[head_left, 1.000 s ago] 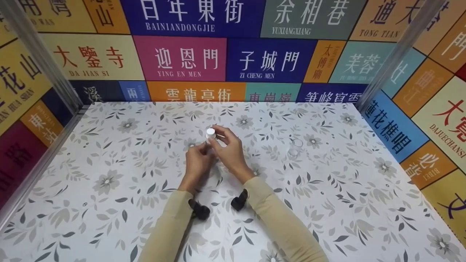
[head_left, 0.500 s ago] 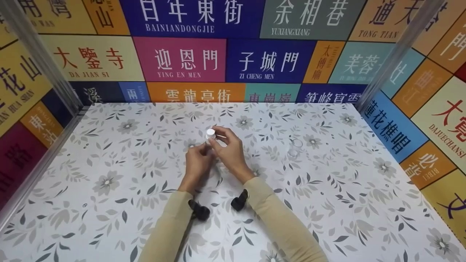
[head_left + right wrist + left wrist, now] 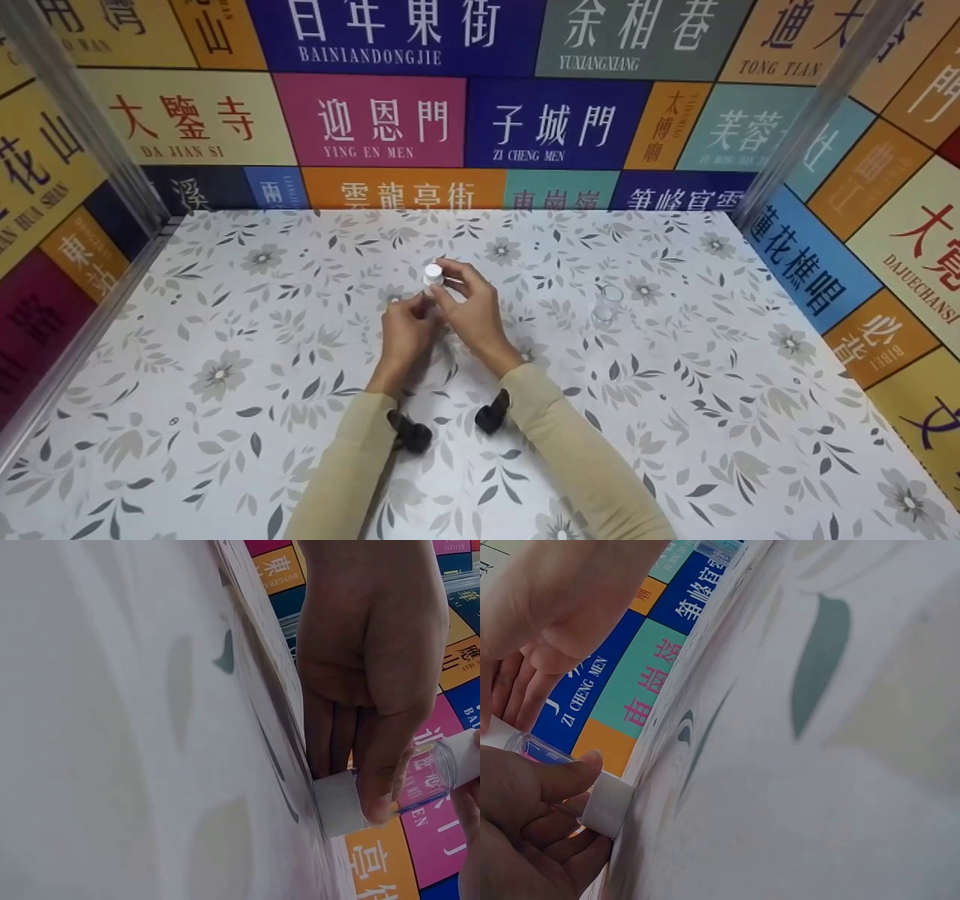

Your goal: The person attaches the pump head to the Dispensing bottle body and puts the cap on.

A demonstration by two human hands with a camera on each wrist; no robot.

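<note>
A small clear bottle (image 3: pixel 421 784) with a white base (image 3: pixel 609 806) and a white cap (image 3: pixel 433 271) stands upright, its base right at the tabletop. My left hand (image 3: pixel 405 337) grips it low down, thumb and fingers around the body just above the base. Higher up, my right hand (image 3: pixel 480 311) pinches the bottle by its white cap, thumb on the near side and fingers behind. In the left wrist view, the left-hand thumb (image 3: pixel 574 776) presses along the clear wall. From the head, the bottle's lower part is hidden behind the fingers.
A small clear glass vessel (image 3: pixel 608 306) stands on the table to the right of the hands. The table (image 3: pixel 300 450) wears a white floral cover. Coloured sign panels (image 3: pixel 375 120) wall it in at the back and sides, with metal posts at the rear corners.
</note>
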